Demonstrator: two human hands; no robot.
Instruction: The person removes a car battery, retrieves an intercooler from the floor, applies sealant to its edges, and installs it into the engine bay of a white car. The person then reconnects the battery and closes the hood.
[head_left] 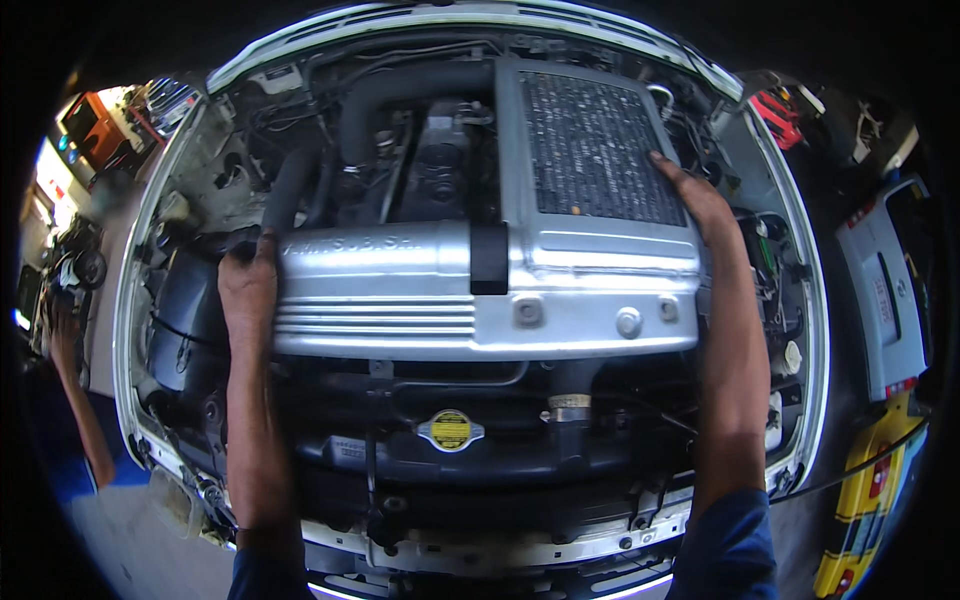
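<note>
Your left hand [248, 278] is curled on the left end of the silver engine cover [590, 250], its grip pinching that edge. Your right hand [698, 200] lies along the cover's right edge, beside the dark finned panel [605, 150]; its other fingers are hidden, so you cannot tell how its grip stands. The cover lies across the engine bay between your hands. Nearer you are a yellow-labelled cap [450, 431] and a black hose [573, 382] with a metal clamp [568, 408].
</note>
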